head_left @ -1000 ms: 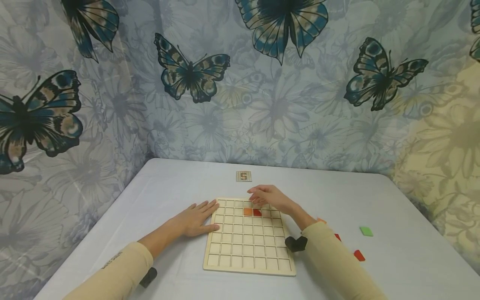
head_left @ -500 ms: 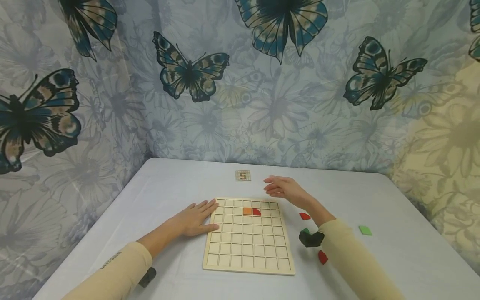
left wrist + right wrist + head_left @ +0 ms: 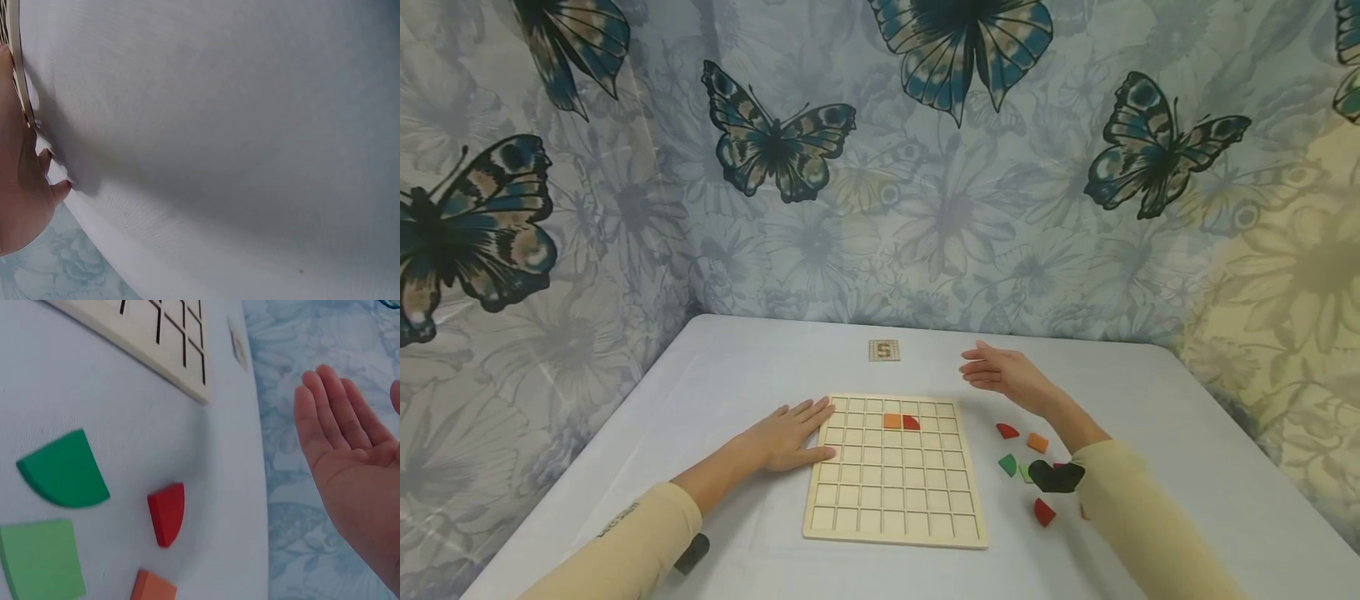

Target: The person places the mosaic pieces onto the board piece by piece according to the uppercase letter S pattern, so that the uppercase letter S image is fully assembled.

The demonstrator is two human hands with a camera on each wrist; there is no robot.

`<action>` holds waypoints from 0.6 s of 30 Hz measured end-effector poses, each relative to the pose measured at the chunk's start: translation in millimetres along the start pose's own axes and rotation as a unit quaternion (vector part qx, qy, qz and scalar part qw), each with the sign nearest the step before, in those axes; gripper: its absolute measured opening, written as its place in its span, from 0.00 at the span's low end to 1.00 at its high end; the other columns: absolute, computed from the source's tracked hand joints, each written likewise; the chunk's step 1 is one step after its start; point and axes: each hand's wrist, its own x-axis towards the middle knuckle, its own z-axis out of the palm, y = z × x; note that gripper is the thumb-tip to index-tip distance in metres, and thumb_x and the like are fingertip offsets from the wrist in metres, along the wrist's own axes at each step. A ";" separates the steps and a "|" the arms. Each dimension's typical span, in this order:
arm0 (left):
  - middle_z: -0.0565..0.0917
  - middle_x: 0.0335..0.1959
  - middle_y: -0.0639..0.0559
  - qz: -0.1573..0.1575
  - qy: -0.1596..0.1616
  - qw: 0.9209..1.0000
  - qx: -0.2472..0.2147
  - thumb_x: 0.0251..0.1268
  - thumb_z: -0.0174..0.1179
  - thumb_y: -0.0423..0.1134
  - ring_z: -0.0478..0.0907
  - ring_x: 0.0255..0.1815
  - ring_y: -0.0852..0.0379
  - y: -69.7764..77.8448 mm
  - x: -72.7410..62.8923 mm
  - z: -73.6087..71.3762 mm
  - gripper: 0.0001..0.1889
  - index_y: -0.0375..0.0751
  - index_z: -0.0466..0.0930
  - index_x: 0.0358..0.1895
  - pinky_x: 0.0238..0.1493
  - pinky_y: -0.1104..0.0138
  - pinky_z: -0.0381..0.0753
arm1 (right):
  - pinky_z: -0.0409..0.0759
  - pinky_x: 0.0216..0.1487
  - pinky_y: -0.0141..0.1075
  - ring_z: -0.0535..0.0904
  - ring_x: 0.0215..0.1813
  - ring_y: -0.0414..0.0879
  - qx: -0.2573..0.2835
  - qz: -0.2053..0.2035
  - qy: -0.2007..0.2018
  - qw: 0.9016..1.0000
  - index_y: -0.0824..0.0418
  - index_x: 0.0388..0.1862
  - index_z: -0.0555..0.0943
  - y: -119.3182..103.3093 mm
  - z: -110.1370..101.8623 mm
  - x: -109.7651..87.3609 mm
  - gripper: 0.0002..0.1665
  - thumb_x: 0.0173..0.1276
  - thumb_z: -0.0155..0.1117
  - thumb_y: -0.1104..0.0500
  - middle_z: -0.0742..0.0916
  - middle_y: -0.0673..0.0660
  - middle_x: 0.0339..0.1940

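Observation:
A pale wooden grid board [image 3: 895, 500] lies on the table, holding an orange square tile [image 3: 892, 421] beside a red quarter-round tile [image 3: 911, 423] in its second row from the far side. My left hand [image 3: 786, 437] rests flat at the board's left edge, fingertips and thumb touching it. In the left wrist view only part of that hand [image 3: 22, 181] shows. My right hand [image 3: 1009, 377] is raised beyond the board's far right corner, holding nothing. The right wrist view shows its palm and straight fingers [image 3: 337, 419].
Right of the board lie a red quarter-round [image 3: 1007, 431], an orange tile [image 3: 1037, 442], a green quarter-round [image 3: 1007, 465], a light green square [image 3: 44, 559] and another red quarter-round [image 3: 1044, 512]. A small patterned card [image 3: 883, 350] lies behind the board.
My right hand has moved off the board, rightward and a little away, uncovering several loose tiles beneath the forearm. The left hand stays at the board's edge.

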 end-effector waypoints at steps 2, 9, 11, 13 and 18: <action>0.48 0.77 0.50 0.002 -0.001 1.000 -0.003 0.68 0.39 0.69 0.47 0.75 0.47 -0.8 0.5 0.6 0.43 0.45 0.48 0.77 0.69 0.47 0.48 | 0.74 0.58 0.37 0.69 0.63 0.63 0.004 0.003 0.005 1.000 0.77 0.69 0.59 0.3 -4.7 -3.9 0.38 0.78 0.41 0.44 0.72 0.75 0.60; 0.48 0.77 0.49 0.010 0.003 1.000 -0.004 0.68 0.39 0.69 0.47 0.75 0.46 -3.2 -0.1 2.3 0.43 0.43 0.48 0.76 0.69 0.46 0.48 | 0.74 0.56 0.35 0.76 0.59 0.54 0.005 0.014 0.025 1.000 0.78 0.69 0.57 3.5 -18.0 -15.5 0.43 0.76 0.45 0.41 0.73 0.74 0.60; 0.48 0.77 0.49 0.010 0.005 1.000 -0.003 0.67 0.38 0.69 0.47 0.75 0.46 -3.9 -0.1 3.1 0.43 0.43 0.48 0.76 0.69 0.46 0.48 | 0.75 0.56 0.35 0.76 0.59 0.55 0.006 0.021 0.031 0.999 0.79 0.69 0.57 5.8 -20.6 -18.5 0.44 0.76 0.45 0.41 0.73 0.74 0.60; 0.49 0.77 0.49 0.011 0.008 1.000 -0.005 0.68 0.38 0.69 0.48 0.75 0.46 -4.0 -0.6 3.4 0.43 0.43 0.49 0.76 0.69 0.46 0.48 | 0.75 0.55 0.35 0.75 0.60 0.56 -0.001 0.027 0.036 0.999 0.79 0.69 0.56 9.1 -23.1 -21.4 0.44 0.76 0.45 0.41 0.73 0.74 0.60; 0.49 0.77 0.49 0.011 0.007 1.000 -0.008 0.68 0.40 0.68 0.47 0.75 0.45 -3.3 -0.9 2.4 0.42 0.43 0.49 0.76 0.69 0.45 0.48 | 0.76 0.54 0.35 0.71 0.62 0.62 -0.021 0.042 0.044 0.998 0.79 0.69 0.57 19.7 -27.5 -27.0 0.45 0.75 0.44 0.39 0.71 0.76 0.62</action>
